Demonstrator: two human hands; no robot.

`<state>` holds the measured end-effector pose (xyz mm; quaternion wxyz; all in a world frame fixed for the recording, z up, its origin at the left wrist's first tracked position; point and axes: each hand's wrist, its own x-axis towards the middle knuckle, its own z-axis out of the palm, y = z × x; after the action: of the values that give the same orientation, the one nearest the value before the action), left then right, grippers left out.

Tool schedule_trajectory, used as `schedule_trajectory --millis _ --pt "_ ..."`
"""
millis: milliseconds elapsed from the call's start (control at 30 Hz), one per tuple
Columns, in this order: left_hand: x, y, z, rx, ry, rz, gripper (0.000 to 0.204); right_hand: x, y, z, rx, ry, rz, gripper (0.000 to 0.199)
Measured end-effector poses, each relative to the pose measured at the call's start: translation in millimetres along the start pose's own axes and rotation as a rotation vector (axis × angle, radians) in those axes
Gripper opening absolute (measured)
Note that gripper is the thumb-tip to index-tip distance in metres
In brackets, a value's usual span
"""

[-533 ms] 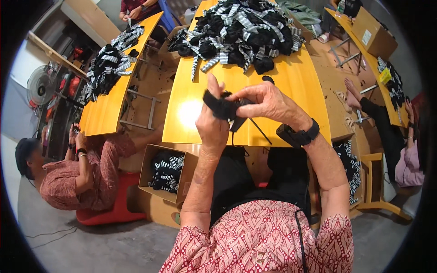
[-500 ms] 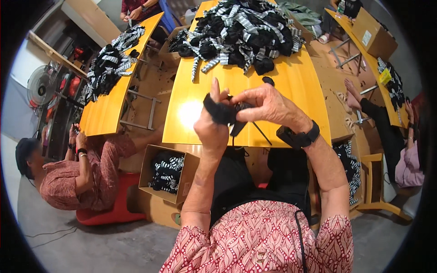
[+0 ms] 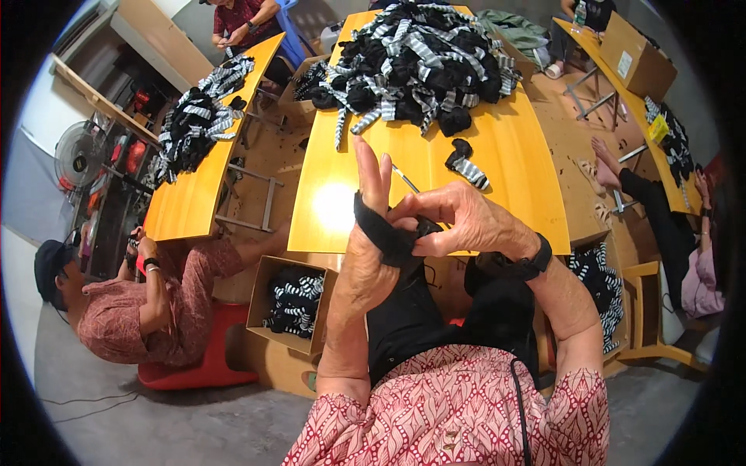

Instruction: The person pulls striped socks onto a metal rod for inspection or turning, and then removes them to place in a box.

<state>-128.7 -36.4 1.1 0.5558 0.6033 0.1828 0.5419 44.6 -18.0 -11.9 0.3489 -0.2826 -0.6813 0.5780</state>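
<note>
A black knit piece [image 3: 381, 235], sock-like, is stretched over my left hand [image 3: 365, 268] above the near table edge. Two fingers of that hand point upward, while the others fold in by the fabric. My right hand [image 3: 470, 213] meets it from the right, thumb and fingertips pinching the dark fabric. A thin dark rod [image 3: 406, 179] pokes out above the right fingers; its lower end is hidden by them. Beyond, a single black-and-grey striped knit piece [image 3: 466, 165] lies on the yellow table [image 3: 326, 171].
A large heap of striped black knit pieces [image 3: 420, 62] covers the table's far part. Cartons of such pieces stand left [image 3: 256, 299] and right [image 3: 614, 311] of my legs. One co-worker [image 3: 132, 318] sits at the left table [image 3: 175, 213]; others are at the far left and right.
The rod now points up-left instead of down-right. My left fingers have straightened, with the black fabric lower round the hand. The single striped piece on the table now shows fully.
</note>
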Motion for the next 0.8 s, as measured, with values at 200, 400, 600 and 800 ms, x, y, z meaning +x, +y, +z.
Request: schedule_trajectory --millis 200,400,600,800 --pt "-7.6 6.2 4.0 -0.187 0.183 -0.024 0.084 4.6 -18.5 -1.2 0.022 -0.051 -0.038 0.036" --pt "4.7 -8.7 -4.9 0.309 0.077 0.25 0.073 8.8 -14.9 -11.2 -0.045 0.013 0.024 0.043" --pt "18.5 -48.1 -9.7 0.918 0.187 0.378 0.074 2.9 -30.6 -16.5 -0.396 0.385 -0.296 0.03" --pt "17.7 -50.4 -3.7 0.888 0.134 0.392 0.07 0.7 -44.0 -5.9 -0.542 0.31 -0.202 0.016"
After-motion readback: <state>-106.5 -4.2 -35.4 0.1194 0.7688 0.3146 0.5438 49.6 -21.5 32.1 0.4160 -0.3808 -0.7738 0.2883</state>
